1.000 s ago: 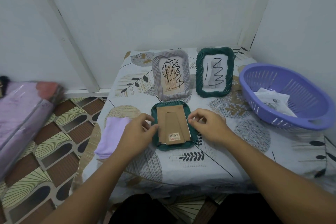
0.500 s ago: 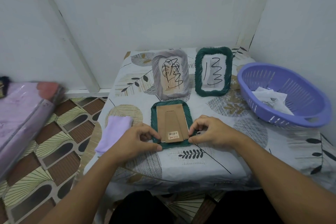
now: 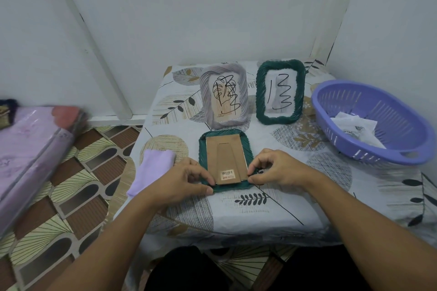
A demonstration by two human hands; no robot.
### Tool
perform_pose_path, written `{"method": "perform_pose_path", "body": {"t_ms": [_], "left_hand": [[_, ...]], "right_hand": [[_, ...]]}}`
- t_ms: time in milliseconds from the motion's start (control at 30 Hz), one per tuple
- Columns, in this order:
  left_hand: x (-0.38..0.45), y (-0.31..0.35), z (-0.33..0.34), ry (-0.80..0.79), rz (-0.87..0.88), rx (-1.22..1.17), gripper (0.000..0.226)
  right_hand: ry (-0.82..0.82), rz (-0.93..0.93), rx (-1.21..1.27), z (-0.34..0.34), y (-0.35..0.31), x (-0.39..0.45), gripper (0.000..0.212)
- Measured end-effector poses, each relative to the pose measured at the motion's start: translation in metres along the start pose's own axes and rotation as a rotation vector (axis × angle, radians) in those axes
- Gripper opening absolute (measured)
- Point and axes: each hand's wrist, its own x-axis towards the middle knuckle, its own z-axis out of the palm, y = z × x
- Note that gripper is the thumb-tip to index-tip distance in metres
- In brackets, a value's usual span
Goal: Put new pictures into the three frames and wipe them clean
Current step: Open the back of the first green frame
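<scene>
A small table under a leaf-print cloth (image 3: 248,210) sits in a white-walled corner. On it a green frame (image 3: 203,149) lies face down at centre, cardboard back (image 3: 224,156) up. At 12 o'clock stand a grey frame (image 3: 223,95) and a second green frame (image 3: 280,92); a purple basket (image 3: 369,149) sits at 3, a lilac cloth (image 3: 151,170) at 9. Since a second ago both hands have slid to the frame's near corners. The left hand (image 3: 182,182) and right hand (image 3: 279,170) pinch those corners narrowly.

Purple basket (image 3: 402,153) w/ papers (image 3: 354,125), right.
</scene>
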Motion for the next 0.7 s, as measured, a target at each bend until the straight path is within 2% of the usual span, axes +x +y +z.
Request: {"method": "perform_pose_path", "body": {"t_ms": [233,367,467,567,700], "left_hand": [[0.002,-0.002,0.003,-0.006,0.003,0.017,0.013],[0.0,-0.002,0.001,0.018,-0.025,-0.092,0.022],[0.009,-0.002,-0.003,0.152,-0.141,-0.245,0.032],[0.022,-0.004,0.0,0.343,-0.261,-0.276,0.026],[0.034,-0.008,0.005,0.404,-0.31,-0.252,0.02]], "right_hand": [[-0.005,0.002,0.001,-0.001,0.001,0.0,0.041],[-0.017,0.02,0.08,-0.003,0.003,-0.001,0.028],[-0.022,0.032,0.08,-0.004,0.001,-0.003,0.018],[-0.022,0.032,0.107,-0.004,-0.004,-0.004,0.015],[-0.017,0.043,0.114,-0.004,-0.007,-0.006,0.014]]}}
